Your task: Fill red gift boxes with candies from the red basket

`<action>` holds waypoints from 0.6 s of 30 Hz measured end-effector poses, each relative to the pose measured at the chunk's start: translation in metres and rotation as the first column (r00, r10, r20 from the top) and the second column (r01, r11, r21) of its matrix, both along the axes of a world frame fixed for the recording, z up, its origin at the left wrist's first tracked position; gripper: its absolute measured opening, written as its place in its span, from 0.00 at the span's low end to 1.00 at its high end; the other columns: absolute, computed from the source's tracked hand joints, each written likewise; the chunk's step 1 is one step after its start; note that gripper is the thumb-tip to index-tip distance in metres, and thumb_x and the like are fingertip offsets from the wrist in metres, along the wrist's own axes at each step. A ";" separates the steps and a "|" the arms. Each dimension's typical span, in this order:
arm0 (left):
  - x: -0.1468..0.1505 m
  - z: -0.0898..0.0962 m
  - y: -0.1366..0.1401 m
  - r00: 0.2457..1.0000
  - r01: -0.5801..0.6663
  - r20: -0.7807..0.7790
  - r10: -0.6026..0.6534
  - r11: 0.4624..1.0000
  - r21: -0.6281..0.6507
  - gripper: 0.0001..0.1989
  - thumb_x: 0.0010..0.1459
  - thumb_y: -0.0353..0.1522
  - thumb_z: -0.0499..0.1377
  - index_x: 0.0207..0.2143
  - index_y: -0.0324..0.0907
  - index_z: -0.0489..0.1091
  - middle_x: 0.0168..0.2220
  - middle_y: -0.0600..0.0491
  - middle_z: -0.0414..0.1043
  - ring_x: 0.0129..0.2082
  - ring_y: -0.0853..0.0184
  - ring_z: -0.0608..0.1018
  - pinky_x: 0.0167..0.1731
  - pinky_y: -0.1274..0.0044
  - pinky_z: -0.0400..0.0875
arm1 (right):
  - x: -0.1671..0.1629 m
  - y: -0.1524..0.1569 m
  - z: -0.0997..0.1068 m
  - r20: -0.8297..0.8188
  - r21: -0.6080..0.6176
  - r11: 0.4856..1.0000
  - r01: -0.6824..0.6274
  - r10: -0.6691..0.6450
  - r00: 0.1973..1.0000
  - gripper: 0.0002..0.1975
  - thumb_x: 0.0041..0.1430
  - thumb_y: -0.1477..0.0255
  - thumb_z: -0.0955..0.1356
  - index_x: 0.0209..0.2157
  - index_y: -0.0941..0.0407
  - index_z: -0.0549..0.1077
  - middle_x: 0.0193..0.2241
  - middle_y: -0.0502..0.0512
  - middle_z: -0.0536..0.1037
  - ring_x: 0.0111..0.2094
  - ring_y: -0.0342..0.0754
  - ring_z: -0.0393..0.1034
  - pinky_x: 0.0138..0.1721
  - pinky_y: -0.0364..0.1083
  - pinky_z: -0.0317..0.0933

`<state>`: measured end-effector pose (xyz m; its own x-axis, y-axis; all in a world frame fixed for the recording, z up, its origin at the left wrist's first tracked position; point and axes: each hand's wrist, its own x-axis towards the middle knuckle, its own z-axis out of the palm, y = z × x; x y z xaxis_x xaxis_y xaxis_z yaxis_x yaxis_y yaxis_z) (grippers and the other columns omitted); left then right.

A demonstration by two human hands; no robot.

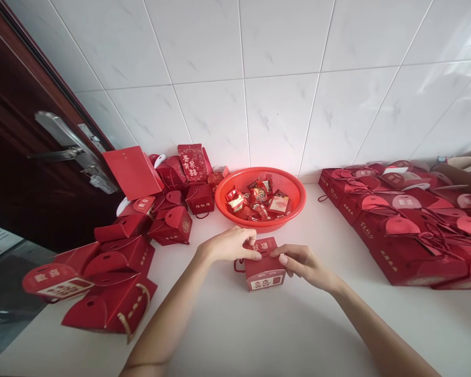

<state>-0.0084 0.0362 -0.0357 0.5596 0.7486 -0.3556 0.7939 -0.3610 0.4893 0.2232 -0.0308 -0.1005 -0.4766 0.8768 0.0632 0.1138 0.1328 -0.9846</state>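
Note:
A small red gift box point(265, 268) with gold and white lettering stands upright on the white table, between my two hands. My left hand point(232, 245) has its thumb and fingers closed on the box's top flap from the left. From the right, my right hand point(301, 266) pinches the flap's edge and the box's right side. A dark red cord handle point(239, 266) sticks out at the box's left side. Just behind the box is a red plastic basket point(224, 207) with several wrapped sweets point(259, 193) in it.
Several red gift boxes point(120, 301) stand loosely grouped on the left, some with raised flaps. Packed rows of closed red boxes point(396, 256) fill the right side of the table point(235, 335). A tiled wall point(278, 120) borders the back; a dark door with a metal handle point(68, 152) is at left.

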 end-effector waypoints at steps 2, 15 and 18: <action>0.001 0.000 -0.002 1.000 -0.024 -0.019 0.024 1.000 0.000 0.17 0.54 0.45 0.63 0.31 0.44 0.61 0.34 0.57 0.67 0.32 0.66 0.70 0.28 0.77 0.59 | 0.005 0.000 0.005 -0.025 -0.006 1.000 0.018 -0.019 1.000 0.22 0.62 0.51 0.67 0.37 0.57 0.76 0.27 0.51 0.71 0.25 0.41 0.60 0.27 0.43 0.56; -0.002 0.009 -0.003 0.993 0.092 0.080 -0.090 0.995 -0.023 0.20 0.65 0.47 0.49 0.27 0.43 0.60 0.25 0.57 0.65 0.25 0.68 0.67 0.25 0.76 0.58 | -0.013 -0.002 -0.001 0.047 -0.053 0.950 0.308 -0.306 0.951 0.27 0.45 0.52 0.77 0.26 0.53 0.61 0.17 0.41 0.61 0.21 0.40 0.50 0.22 0.42 0.46; -0.005 0.010 0.000 0.993 0.090 0.083 -0.084 0.994 -0.069 0.22 0.63 0.51 0.51 0.29 0.43 0.64 0.26 0.57 0.66 0.26 0.68 0.69 0.27 0.77 0.60 | -0.016 0.000 -0.003 0.070 -0.111 0.932 0.345 -0.339 0.938 0.26 0.44 0.55 0.77 0.25 0.52 0.59 0.17 0.41 0.59 0.20 0.39 0.48 0.22 0.41 0.44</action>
